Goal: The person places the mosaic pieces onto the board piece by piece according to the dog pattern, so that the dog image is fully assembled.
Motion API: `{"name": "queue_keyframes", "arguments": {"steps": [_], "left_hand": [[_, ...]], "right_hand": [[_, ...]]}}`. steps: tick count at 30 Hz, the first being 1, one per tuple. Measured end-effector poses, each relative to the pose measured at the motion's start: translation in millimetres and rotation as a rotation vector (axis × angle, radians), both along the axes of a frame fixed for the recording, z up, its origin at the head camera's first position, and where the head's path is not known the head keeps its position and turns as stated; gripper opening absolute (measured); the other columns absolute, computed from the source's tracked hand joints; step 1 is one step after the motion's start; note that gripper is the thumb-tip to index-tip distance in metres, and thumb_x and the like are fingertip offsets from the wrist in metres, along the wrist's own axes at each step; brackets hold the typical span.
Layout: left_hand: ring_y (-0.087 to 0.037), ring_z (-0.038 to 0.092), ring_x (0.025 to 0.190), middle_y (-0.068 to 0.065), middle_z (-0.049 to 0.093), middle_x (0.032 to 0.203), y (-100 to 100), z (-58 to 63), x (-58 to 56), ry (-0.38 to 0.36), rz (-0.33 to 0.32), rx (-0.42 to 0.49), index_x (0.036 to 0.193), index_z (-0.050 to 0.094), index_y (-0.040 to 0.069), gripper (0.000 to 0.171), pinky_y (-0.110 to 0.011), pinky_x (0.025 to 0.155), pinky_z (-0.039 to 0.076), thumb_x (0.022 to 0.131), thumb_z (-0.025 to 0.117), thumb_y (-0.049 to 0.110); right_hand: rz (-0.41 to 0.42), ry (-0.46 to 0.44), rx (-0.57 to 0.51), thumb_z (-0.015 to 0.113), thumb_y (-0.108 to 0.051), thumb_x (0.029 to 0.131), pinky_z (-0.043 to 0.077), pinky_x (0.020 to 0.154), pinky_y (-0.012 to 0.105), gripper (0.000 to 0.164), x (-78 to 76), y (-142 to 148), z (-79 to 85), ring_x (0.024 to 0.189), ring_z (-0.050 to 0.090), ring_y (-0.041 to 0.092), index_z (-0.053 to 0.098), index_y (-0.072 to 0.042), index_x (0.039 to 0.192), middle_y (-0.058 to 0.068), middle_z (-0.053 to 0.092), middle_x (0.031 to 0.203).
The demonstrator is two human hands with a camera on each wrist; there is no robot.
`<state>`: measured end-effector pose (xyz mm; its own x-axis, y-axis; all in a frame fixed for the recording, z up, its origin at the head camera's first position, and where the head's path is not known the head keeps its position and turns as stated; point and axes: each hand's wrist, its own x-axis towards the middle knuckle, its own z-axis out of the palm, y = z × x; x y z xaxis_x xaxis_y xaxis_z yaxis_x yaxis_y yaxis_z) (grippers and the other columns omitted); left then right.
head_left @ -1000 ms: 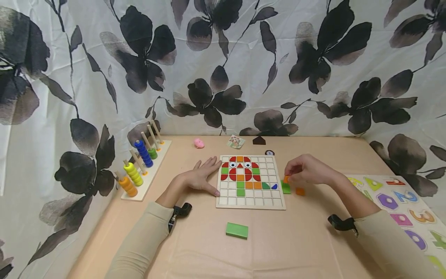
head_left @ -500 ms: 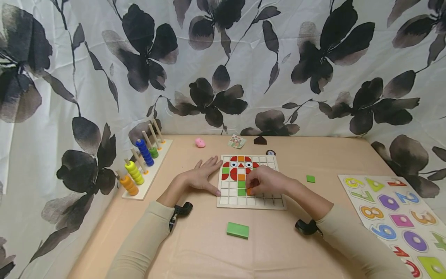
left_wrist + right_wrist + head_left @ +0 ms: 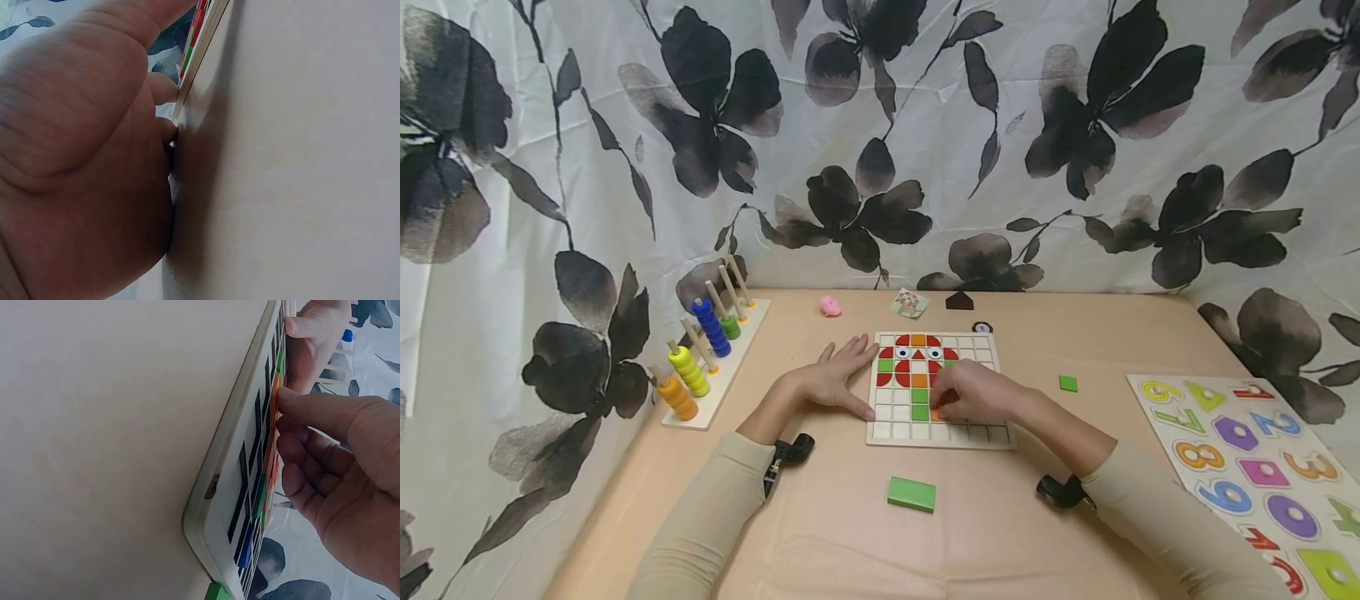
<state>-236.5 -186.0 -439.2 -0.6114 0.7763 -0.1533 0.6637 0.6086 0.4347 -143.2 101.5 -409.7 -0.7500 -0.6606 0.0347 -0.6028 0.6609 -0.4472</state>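
Note:
A white grid board (image 3: 895,432) lies on the table with red, orange, green and eye tiles set in it. My left hand (image 3: 835,383) rests flat at its left edge, fingers spread; the left wrist view shows the palm (image 3: 81,175) beside the board's side. Over the middle of the board, my right hand (image 3: 973,392) pinches an orange tile (image 3: 935,414) at a cell right of a green tile (image 3: 919,412). The right wrist view shows the thumb (image 3: 312,409) touching orange, with the other fingers curled. Tiles beneath this hand are partly hidden.
A green block (image 3: 912,494) lies in front of the board. Right of it are a small green tile (image 3: 1068,383) and a number-and-shape puzzle (image 3: 1217,433). A peg stacker (image 3: 730,350) with coloured rings stands left. A pink piece (image 3: 830,306) lies behind.
My right hand has moved left from the loose tiles beside the board onto the grid, carrying an orange tile. Over the last half second it has lowered slightly. My left hand has stayed put.

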Motion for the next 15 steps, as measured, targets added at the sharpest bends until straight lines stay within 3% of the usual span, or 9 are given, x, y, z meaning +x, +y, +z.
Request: {"name": "queue_keyframes", "arguments": {"steps": [5,11,15], "left_hand": [[-0.029,-0.005,0.148,-0.014,-0.001,0.161,1,-0.5,-0.2,-0.004,-0.003,0.000,0.155,0.011,0.013,0.126,-0.059,0.113,-0.005,0.063,0.070,0.076],[-0.030,-0.005,0.148,-0.014,-0.002,0.161,1,0.7,0.3,0.002,-0.009,-0.012,0.156,0.010,0.013,0.126,-0.059,0.113,-0.004,0.063,0.070,0.075],[-0.030,-0.005,0.148,-0.013,-0.003,0.161,0,0.1,-0.2,0.010,-0.008,-0.026,0.156,0.009,0.014,0.126,-0.059,0.113,-0.005,0.064,0.070,0.076]], "right_hand": [[-0.005,0.014,0.005,0.077,-0.017,0.082,0.048,0.069,0.025,0.011,4.6,5,0.9,0.075,0.055,0.007,0.076,-0.018,0.093,-0.010,0.067,0.085],[-0.134,-0.021,-0.050,0.075,-0.022,0.084,0.050,0.080,0.035,0.029,15.6,41,10.7,0.096,0.057,0.017,0.071,-0.021,0.113,-0.007,0.063,0.107],[-0.204,-0.043,-0.106,0.076,-0.019,0.084,0.051,0.080,0.038,0.032,23.1,76,18.0,0.098,0.058,0.021,0.070,-0.020,0.115,-0.004,0.063,0.113]]}}
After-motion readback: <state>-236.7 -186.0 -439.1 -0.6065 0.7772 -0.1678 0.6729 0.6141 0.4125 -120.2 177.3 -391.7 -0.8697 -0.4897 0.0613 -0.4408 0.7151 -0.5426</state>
